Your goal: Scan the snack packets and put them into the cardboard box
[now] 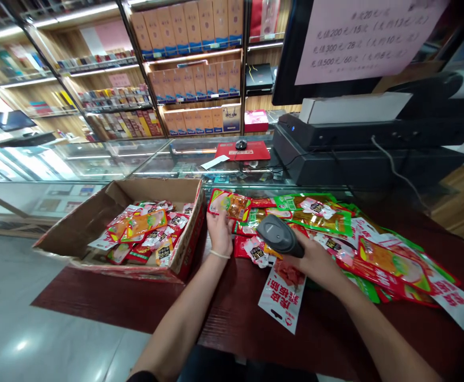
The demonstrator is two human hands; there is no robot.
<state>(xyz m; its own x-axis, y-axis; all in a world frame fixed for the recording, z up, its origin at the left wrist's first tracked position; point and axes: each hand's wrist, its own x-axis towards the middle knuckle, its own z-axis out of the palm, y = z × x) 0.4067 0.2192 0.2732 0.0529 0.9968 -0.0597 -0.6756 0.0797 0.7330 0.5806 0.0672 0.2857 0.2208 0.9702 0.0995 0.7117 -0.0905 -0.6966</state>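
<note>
My left hand (220, 233) is closed on the lower left edge of a red and yellow snack packet (235, 205), held up beside the box. In my right hand (315, 260) is a dark grey barcode scanner (277, 235), its head pointing left toward that packet. Beneath the scanner, a white packet with red lettering (283, 297) lies on the brown table. A spread of red, green and white snack packets (395, 262) reaches from behind my hands to the far right. Left of my left hand stands an open cardboard box (76, 217) with several snack packets (148, 228) inside.
Behind the table is a glass display counter (152, 159) with a mouse (240, 144) on a red mat (251, 151). A monitor with a pink paper sign (359, 42) and black machines (335, 159) stand at the back right. Shelves of boxed goods (196, 79) line the wall.
</note>
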